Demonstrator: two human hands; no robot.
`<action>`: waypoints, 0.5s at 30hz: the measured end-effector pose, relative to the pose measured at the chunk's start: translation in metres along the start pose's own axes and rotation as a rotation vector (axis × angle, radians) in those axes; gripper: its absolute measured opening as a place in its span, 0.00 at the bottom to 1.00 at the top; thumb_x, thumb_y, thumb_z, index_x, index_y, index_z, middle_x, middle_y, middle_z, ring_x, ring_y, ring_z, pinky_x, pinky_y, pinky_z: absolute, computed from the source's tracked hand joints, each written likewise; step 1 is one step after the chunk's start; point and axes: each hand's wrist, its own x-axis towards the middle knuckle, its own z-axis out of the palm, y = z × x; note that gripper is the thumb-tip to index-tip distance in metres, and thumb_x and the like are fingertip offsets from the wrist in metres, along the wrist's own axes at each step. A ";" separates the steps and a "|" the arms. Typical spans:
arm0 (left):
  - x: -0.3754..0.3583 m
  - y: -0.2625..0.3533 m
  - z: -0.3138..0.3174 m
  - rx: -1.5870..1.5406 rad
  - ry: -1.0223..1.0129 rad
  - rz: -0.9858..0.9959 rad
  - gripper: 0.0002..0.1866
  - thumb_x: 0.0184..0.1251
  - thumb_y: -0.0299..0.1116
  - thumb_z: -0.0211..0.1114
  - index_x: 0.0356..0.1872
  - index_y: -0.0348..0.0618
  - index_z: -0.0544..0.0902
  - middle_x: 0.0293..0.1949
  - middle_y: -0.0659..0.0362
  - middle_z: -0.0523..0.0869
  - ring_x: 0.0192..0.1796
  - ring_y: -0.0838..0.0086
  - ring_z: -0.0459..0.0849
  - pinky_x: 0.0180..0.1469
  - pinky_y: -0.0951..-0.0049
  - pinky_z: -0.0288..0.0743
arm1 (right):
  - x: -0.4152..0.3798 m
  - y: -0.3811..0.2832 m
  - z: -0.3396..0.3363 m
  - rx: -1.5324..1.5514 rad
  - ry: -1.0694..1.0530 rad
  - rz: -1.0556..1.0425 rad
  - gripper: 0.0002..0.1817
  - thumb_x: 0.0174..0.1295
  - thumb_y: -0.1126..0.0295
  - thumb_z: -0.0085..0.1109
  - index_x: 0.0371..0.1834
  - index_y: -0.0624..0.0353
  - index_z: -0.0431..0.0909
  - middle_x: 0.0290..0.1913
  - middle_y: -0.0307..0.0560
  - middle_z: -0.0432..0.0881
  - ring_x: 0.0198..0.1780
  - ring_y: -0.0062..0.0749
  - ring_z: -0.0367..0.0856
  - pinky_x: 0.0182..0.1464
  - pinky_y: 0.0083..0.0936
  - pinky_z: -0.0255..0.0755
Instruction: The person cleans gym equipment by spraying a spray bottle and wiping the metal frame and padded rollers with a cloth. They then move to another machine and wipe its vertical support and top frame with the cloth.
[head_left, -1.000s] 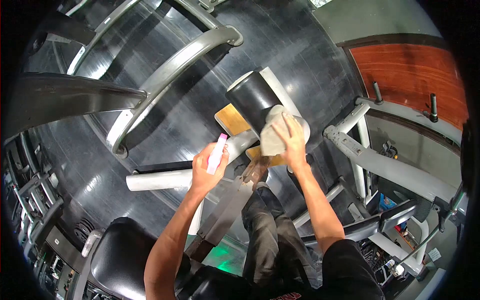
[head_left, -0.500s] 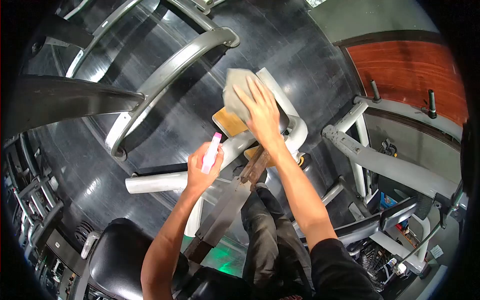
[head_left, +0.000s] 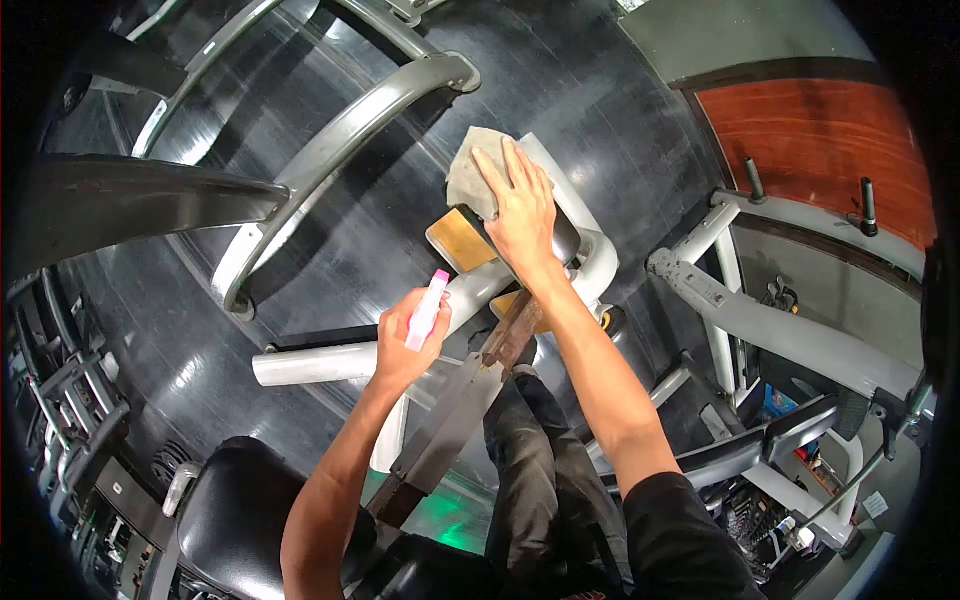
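Observation:
My left hand [head_left: 408, 333] is closed around a small pink and white bottle [head_left: 428, 312], tilted with its pink end up. My right hand [head_left: 524, 215] presses down on a grey-beige cloth [head_left: 470, 178], its fingers stretched over it. Under the cloth and hand is a dark pad [head_left: 566, 238] on a gym machine, partly hidden. Just below the cloth, a yellowish plate with a dark edge [head_left: 462, 240] sticks out beside the white frame tube [head_left: 478, 287].
A worn metal beam [head_left: 440, 425] slopes up between my arms. A black padded seat [head_left: 240, 515] stands at lower left. Curved grey tubes [head_left: 350, 140] rise at upper left. Another machine's white frame [head_left: 790, 325] and black pads [head_left: 720, 455] are on the right.
My right hand and the cloth have shifted slightly upward over the pad, and the cloth's shape has changed. My left hand with the bottle has moved a little to the right.

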 end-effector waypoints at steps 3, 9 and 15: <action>0.000 0.000 0.000 0.015 -0.006 -0.017 0.06 0.70 0.25 0.64 0.44 0.39 0.83 0.25 0.65 0.82 0.26 0.86 0.77 0.29 0.80 0.71 | -0.018 0.005 -0.009 -0.022 -0.010 -0.032 0.48 0.41 0.81 0.67 0.72 0.37 0.70 0.75 0.53 0.66 0.74 0.50 0.65 0.75 0.46 0.58; 0.000 0.002 -0.001 0.064 0.014 0.046 0.06 0.68 0.25 0.66 0.43 0.38 0.83 0.25 0.64 0.82 0.26 0.85 0.78 0.30 0.78 0.72 | -0.100 0.039 -0.033 -0.070 -0.101 -0.138 0.43 0.46 0.74 0.68 0.71 0.33 0.72 0.75 0.52 0.66 0.74 0.48 0.65 0.74 0.47 0.58; -0.002 -0.011 0.005 0.068 0.024 0.233 0.05 0.68 0.28 0.66 0.42 0.39 0.84 0.24 0.63 0.82 0.25 0.83 0.78 0.29 0.76 0.73 | -0.028 0.018 -0.008 -0.163 -0.042 -0.249 0.39 0.51 0.70 0.66 0.72 0.34 0.70 0.75 0.52 0.66 0.74 0.48 0.64 0.73 0.46 0.58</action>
